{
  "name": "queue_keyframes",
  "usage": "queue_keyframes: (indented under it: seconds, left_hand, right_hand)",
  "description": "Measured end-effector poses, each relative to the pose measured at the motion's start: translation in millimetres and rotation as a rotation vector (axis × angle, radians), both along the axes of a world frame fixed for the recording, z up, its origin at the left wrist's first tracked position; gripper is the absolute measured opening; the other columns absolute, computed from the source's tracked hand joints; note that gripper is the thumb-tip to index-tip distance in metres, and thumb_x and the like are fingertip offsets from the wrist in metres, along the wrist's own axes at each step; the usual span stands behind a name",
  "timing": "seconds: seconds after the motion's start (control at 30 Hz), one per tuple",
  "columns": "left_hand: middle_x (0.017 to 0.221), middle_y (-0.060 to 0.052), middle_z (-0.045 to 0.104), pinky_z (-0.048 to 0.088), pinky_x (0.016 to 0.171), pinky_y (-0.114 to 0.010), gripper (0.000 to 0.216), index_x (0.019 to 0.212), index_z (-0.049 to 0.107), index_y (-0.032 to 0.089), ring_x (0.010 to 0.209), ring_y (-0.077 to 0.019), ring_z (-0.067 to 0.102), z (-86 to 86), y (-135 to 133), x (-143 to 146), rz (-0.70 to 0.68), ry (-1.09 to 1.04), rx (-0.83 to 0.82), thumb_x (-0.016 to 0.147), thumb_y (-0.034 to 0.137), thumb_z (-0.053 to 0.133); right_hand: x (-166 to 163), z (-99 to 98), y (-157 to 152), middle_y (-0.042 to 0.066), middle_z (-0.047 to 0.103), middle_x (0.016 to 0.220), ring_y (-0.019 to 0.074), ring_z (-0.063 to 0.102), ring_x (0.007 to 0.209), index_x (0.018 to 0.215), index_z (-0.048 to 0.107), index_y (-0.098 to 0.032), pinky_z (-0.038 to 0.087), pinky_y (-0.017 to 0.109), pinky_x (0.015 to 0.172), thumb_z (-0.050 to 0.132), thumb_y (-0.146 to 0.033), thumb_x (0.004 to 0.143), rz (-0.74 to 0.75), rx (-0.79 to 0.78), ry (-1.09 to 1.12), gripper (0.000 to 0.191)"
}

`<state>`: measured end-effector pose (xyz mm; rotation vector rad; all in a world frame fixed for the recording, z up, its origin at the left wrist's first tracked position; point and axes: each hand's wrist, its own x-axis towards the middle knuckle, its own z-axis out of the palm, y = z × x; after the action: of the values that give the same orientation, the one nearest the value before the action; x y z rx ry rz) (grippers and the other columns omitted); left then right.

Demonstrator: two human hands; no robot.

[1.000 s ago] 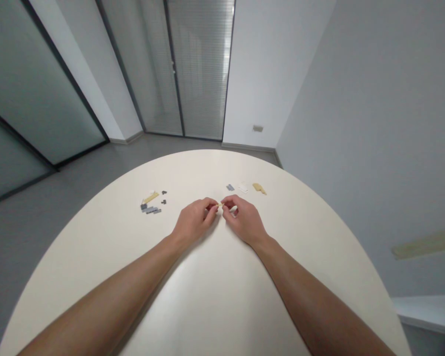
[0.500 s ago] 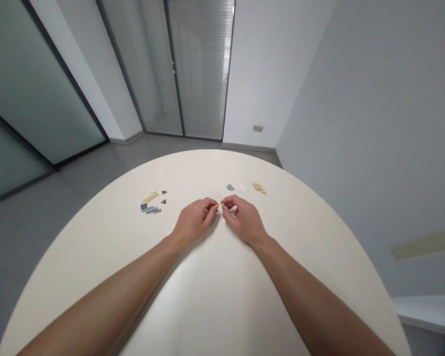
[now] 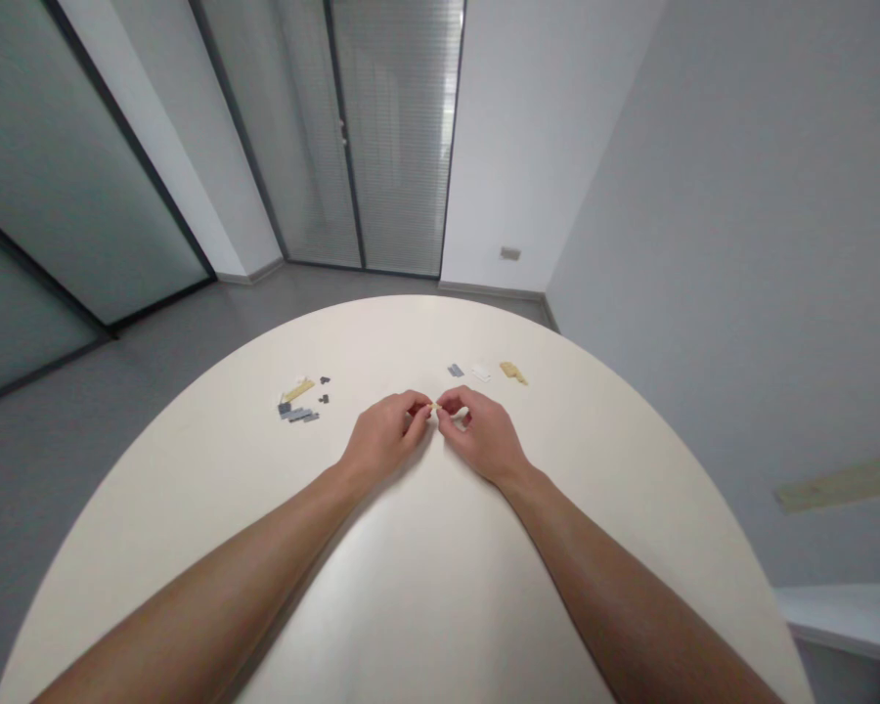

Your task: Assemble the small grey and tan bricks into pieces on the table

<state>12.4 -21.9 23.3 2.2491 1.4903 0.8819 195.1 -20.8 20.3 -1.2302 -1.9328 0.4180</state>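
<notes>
Over the middle of the table, my left hand (image 3: 392, 430) and my right hand (image 3: 482, 432) meet fingertip to fingertip. Between them they pinch a small tan building-block piece (image 3: 434, 405), mostly hidden by the fingers. Beyond my right hand lie grey pieces (image 3: 456, 370), a white piece (image 3: 481, 373) and tan pieces (image 3: 513, 372). Off to the left of my left hand is a loose group: a long tan piece (image 3: 298, 390), several light grey pieces (image 3: 298, 416), a dark grey piece (image 3: 285, 408) and two small dark pieces (image 3: 324, 399).
Both forearms reach across a round white table (image 3: 425, 587). Past its far edge are a glass door (image 3: 396, 147) with blinds and a white wall with a socket plate (image 3: 510, 253). A grey wall (image 3: 740, 293) stands close on the right.
My right fingertips have shifted very slightly left, closer to the left ones, and less of the tan piece shows between them. The loose pieces lie where they were.
</notes>
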Motion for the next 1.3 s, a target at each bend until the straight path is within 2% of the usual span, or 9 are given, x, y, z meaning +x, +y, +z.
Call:
queue_keyframes:
  seconds: [1.3]
  left_hand:
    - [0.100, -0.002, 0.076, 0.048, 0.077, -0.032, 0.022, 0.104, 0.068, 0.025, 0.089, -0.0198, 0.068, -0.7, 0.5, -0.7, -0.011, -0.001, -0.025, 0.099, 0.032, 0.048]
  right_hand:
    - [0.3, -0.5, 0.6, -0.001, 0.071, 0.089, 0.0162, 0.065, 0.085, 0.095, 0.067, -0.024, 0.047, 0.029, 0.075, 0.063, -0.025, 0.090, 0.023, -0.007, -0.013, 0.007]
